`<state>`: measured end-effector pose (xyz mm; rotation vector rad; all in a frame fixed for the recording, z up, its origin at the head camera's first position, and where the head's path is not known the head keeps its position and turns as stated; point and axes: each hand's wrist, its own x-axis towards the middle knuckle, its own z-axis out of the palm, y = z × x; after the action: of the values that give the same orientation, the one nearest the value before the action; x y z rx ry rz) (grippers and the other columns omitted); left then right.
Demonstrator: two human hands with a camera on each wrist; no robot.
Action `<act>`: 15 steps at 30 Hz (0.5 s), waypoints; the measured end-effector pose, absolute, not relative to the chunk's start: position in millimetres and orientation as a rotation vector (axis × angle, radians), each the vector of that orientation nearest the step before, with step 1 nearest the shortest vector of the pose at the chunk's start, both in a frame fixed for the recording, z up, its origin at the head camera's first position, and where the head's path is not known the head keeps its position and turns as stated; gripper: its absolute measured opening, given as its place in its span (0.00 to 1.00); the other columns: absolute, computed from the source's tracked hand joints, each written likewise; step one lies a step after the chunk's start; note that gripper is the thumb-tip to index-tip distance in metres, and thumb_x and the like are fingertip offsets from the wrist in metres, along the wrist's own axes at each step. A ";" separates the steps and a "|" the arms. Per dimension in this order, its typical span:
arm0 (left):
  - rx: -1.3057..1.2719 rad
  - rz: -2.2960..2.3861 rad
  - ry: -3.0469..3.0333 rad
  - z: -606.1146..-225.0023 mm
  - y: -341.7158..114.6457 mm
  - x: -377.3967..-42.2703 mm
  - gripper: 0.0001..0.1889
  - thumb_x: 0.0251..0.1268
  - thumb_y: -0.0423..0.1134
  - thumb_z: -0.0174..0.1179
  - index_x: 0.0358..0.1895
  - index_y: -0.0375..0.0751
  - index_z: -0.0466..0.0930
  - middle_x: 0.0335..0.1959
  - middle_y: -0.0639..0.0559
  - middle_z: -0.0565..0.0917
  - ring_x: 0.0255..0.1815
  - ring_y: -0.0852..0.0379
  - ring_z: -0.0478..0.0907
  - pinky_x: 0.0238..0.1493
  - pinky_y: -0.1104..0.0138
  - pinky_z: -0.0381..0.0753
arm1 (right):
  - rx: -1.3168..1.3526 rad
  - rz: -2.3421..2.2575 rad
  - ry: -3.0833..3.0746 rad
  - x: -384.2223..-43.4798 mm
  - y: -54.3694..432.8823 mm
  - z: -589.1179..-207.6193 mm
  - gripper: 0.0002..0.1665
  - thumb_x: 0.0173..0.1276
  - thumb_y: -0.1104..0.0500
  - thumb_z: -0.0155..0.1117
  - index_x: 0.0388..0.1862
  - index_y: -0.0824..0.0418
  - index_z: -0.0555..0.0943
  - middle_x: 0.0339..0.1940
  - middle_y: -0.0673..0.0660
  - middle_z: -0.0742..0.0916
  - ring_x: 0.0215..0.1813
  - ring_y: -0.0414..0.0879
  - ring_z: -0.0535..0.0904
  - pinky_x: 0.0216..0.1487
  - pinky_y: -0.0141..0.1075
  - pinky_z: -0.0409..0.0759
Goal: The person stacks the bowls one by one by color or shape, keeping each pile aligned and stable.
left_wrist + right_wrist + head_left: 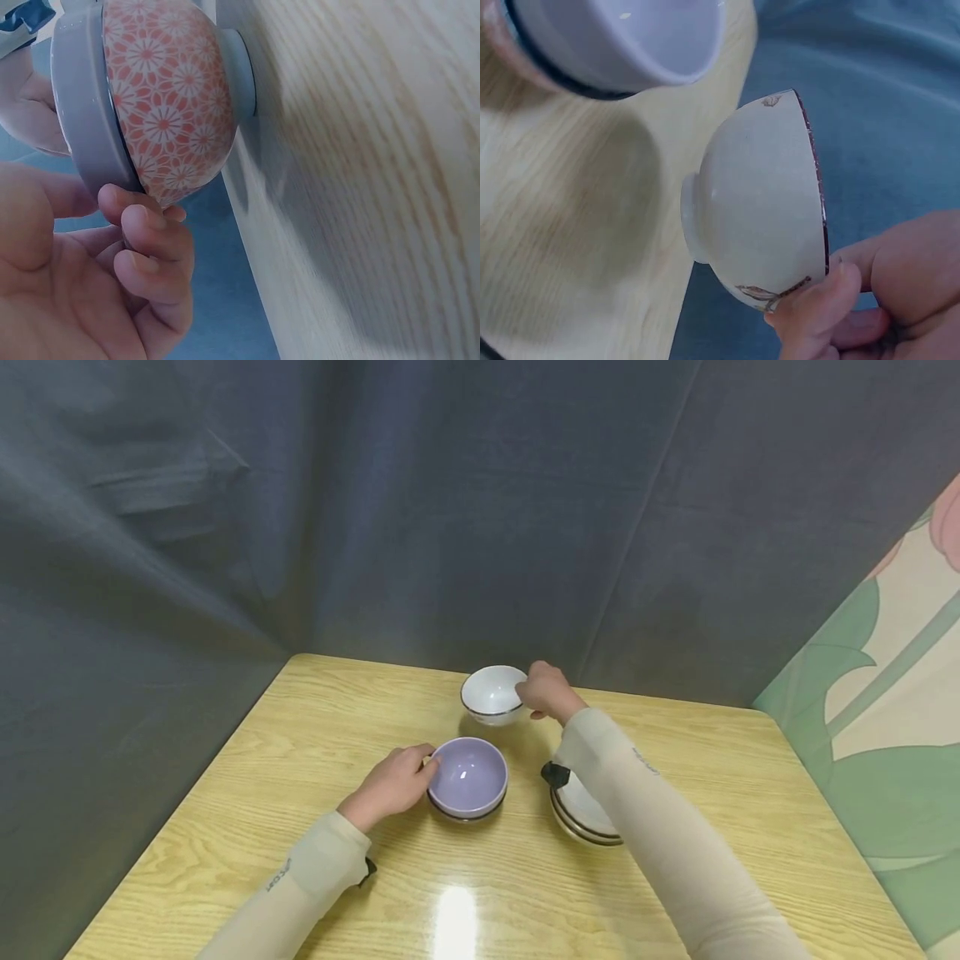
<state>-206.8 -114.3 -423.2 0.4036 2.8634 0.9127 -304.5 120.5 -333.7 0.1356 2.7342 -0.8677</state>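
A purple bowl (468, 776) sits nested in a bowl with a red-and-white flower pattern (174, 97), which stands on the table. My left hand (397, 781) grips them at the left side, thumb at the purple rim and fingertips against the patterned bowl's edge. Farther back, my right hand (550, 692) pinches the rim of a white bowl (492, 690) with a dark brown edge and a leaf-like mark low on its side. In the right wrist view the white bowl (761, 199) is raised over the table, its shadow falling below.
To the right, several stacked bowls (587, 814) with dark rims stand partly hidden under my right forearm. The wood-grain table (255, 793) ends at a dark grey curtain (480, 510) behind. A flowered panel (900, 718) stands beyond its right edge.
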 end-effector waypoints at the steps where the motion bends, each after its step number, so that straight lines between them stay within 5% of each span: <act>1: 0.402 0.912 2.860 -423.1 -114.7 -206.7 0.23 0.79 0.45 0.46 0.64 0.33 0.76 0.57 0.39 0.82 0.61 0.40 0.76 0.62 0.47 0.74 | 0.124 -0.879 2.736 -302.8 121.2 -332.3 0.16 0.73 0.62 0.47 0.53 0.72 0.70 0.47 0.65 0.76 0.37 0.52 0.78 0.35 0.37 0.86; 8: 0.385 0.970 2.843 -419.5 -115.3 -206.4 0.23 0.80 0.46 0.43 0.67 0.38 0.74 0.63 0.40 0.79 0.66 0.38 0.73 0.66 0.45 0.70 | 0.023 -0.967 2.763 -290.8 125.3 -319.1 0.16 0.71 0.62 0.48 0.47 0.75 0.73 0.44 0.65 0.77 0.30 0.50 0.79 0.38 0.40 0.87; 15: 0.404 0.976 2.847 -420.1 -116.7 -208.1 0.23 0.80 0.44 0.41 0.65 0.36 0.76 0.62 0.40 0.80 0.66 0.39 0.74 0.67 0.46 0.70 | -0.071 -1.002 2.775 -276.7 125.1 -312.8 0.15 0.70 0.62 0.48 0.42 0.73 0.77 0.36 0.61 0.76 0.28 0.49 0.78 0.27 0.35 0.84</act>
<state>-208.1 -116.7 -420.1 0.4044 2.8467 0.9760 -276.7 125.1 -312.8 -0.0711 2.7752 -1.0015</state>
